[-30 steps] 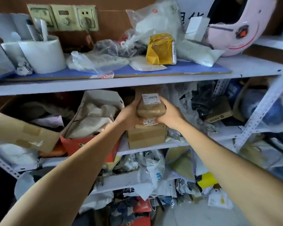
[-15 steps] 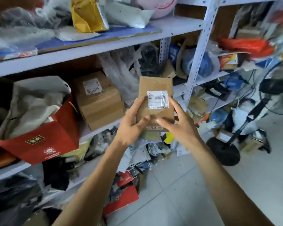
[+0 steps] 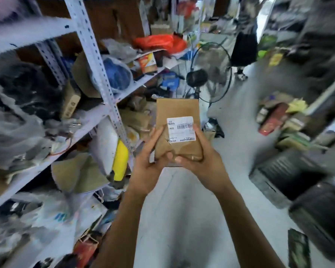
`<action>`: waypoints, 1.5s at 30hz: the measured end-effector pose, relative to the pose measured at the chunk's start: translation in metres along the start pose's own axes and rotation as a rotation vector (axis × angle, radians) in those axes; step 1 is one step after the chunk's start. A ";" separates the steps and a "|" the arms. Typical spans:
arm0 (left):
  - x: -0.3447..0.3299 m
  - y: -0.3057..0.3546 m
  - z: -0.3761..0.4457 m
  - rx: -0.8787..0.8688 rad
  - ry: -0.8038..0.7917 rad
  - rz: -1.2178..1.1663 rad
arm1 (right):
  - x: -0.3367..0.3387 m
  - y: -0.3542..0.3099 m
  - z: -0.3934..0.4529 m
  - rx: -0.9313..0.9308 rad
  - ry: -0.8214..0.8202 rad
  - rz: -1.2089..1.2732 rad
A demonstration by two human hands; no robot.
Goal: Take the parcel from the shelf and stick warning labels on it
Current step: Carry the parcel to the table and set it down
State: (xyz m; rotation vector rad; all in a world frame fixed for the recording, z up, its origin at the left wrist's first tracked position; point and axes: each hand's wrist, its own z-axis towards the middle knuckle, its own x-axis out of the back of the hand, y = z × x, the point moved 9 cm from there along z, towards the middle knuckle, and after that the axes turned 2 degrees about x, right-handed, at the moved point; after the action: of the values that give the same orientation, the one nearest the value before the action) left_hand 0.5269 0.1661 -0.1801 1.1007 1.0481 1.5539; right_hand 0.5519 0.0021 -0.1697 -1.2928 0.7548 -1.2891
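Observation:
A flat brown paper parcel [image 3: 177, 111] with a white shipping label [image 3: 180, 129] on its face is held upright in front of me, clear of the shelf. My left hand [image 3: 150, 161] grips its lower left edge. Gripping the lower right edge is my right hand [image 3: 200, 159]; the thumbs of both hands press on the front. The metal shelf [image 3: 97, 57] stands to the left, crowded with bags and boxes. No warning labels are in view.
A standing fan [image 3: 207, 74] is just behind the parcel on the grey floor [image 3: 182, 209]. Dark crates [image 3: 290, 175] and stacked goods line the right side. A yellow and white bag [image 3: 116, 157] leans at the shelf's foot.
The parcel has come off the box on the shelf and is now held in the aisle. My view has swung right, away from the shelf, towards the floor and fan.

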 end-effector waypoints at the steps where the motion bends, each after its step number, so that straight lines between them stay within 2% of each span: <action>1: -0.018 -0.001 0.006 0.006 -0.013 0.000 | 0.018 0.007 0.001 -0.005 0.027 -0.016; 5: -0.087 0.000 0.026 0.019 -0.115 -0.018 | 0.080 0.034 -0.005 -0.064 0.140 -0.035; 17: -0.291 -0.005 0.111 0.042 -0.565 -0.184 | 0.247 0.100 -0.012 -0.213 0.561 -0.090; 25: -0.446 0.026 0.153 -0.048 -0.930 -0.229 | 0.363 0.114 -0.030 -0.303 0.940 -0.216; 33: -0.602 0.067 0.092 -0.124 -1.294 -0.283 | 0.460 0.115 -0.134 -0.414 1.275 -0.287; 45: -0.819 0.138 -0.038 -0.210 -1.522 -0.313 | 0.626 0.122 -0.294 -0.484 1.513 -0.379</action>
State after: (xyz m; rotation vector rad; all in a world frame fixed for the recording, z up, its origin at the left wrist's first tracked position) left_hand 0.5969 -0.6626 -0.1964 1.4119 -0.0293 0.2519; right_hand 0.4319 -0.6895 -0.1914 -0.5808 1.9949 -2.4839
